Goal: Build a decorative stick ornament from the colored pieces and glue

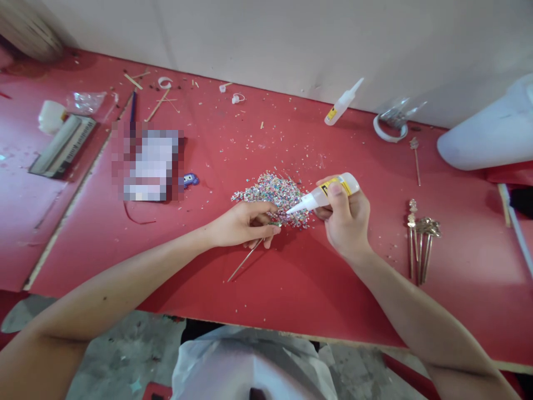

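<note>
Head view, hands: The left hand (239, 225) pinches a slim metal stick (245, 259) at its upper end; the right hand (352, 225) wraps a glue bottle (320, 194), thumb on its yellow label.
Place: Both pieces are held at the center of a red worktop (300, 291), at the near side of a heap of glittering stones (270, 191), nozzle angled down toward the left fingertips.
Glue bottle: Likely light, smooth and soft-walled, it is best gripped round the body; a hard squeeze could flood the tip.
Metal stick: Apparently light and stiff but thin enough to roll, it calls for a pinch just below the head.
Stones: Probably tiny and easily scattered.
Out of sight: Fingers mask most of the stick's head. Whether the nozzle touches it, and how much the bottle holds, cannot be told. Pixels obscure an object (152, 166) at left.
</note>
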A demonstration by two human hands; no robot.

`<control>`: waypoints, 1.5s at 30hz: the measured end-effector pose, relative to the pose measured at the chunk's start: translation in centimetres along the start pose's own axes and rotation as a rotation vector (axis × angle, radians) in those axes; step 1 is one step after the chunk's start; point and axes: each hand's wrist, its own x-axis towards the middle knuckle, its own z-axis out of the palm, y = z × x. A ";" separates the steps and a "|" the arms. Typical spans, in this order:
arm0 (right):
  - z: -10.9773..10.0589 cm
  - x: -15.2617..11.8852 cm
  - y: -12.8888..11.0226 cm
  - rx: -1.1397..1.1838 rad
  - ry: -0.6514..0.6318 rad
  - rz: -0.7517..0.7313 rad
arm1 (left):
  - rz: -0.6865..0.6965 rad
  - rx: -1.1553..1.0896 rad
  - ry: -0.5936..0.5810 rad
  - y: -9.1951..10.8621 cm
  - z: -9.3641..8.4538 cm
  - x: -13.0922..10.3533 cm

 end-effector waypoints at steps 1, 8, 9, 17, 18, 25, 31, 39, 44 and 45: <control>0.0 0.0 0.0 -0.007 -0.003 -0.001 | -0.002 0.003 0.001 0.0 0.0 0.0; 0.0 0.0 0.0 -0.014 0.000 -0.014 | -0.011 0.001 0.005 -0.1 -0.1 0.0; 0.0 0.0 0.0 -0.009 -0.002 -0.017 | -0.011 0.001 0.007 -0.1 -0.1 0.0; 0.3 0.0 -0.4 -0.028 -0.002 -0.053 | -0.002 -0.002 0.009 -0.1 0.0 0.1; 0.3 0.0 -0.5 -0.033 0.000 -0.059 | -0.003 -0.005 0.008 -0.1 0.0 0.1; 0.2 -0.2 -0.7 -0.132 0.013 -0.061 | -0.010 -0.037 0.014 -0.1 0.0 0.1; -0.2 -0.6 -0.7 -0.236 0.040 -0.128 | 0.018 -0.025 0.006 -0.3 -0.1 0.1; -0.6 -1.1 -0.5 -0.370 0.084 -0.261 | 0.021 0.004 0.017 -0.2 0.0 0.0; -0.2 -0.5 -1.5 -0.394 0.010 -0.165 | 0.070 0.030 -0.003 -0.3 -0.2 -0.2; -0.2 -0.3 -1.7 -0.423 -0.006 -0.157 | 0.072 0.026 -0.021 -0.3 -0.2 -0.2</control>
